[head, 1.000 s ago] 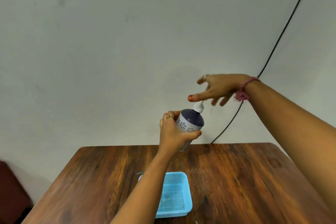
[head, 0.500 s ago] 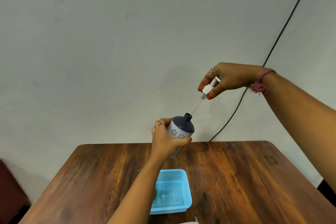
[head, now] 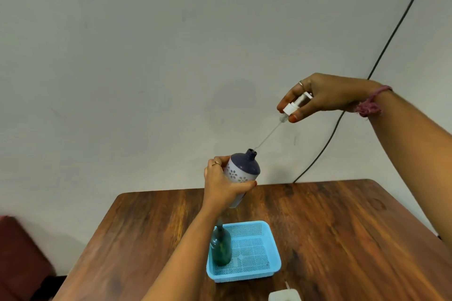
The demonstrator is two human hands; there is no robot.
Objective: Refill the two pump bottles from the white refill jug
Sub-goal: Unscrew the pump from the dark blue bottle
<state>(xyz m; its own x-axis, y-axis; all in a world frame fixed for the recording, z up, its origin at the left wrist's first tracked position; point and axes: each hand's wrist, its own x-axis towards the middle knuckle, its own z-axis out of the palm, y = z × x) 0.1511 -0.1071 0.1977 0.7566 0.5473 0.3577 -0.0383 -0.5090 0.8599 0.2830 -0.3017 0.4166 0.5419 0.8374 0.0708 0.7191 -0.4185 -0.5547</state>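
Observation:
My left hand grips a white bottle with a dark purple top and flower pattern, held tilted above the wooden table; its neck is uncapped. Up and to the right, my right hand pinches the white pump head. The pump's thin clear tube slants down, its tip right at the bottle's mouth. A dark green bottle stands in the left side of a blue mesh basket, partly behind my left forearm. A white object shows at the bottom edge, possibly the jug's top.
A black cable runs down the grey wall to behind the table's far edge. A dark red seat sits at the lower left beside the table.
The pump head has come off the bottle: my right hand took hold of it and drew it up and to the right. The view tilted down, revealing the green bottle.

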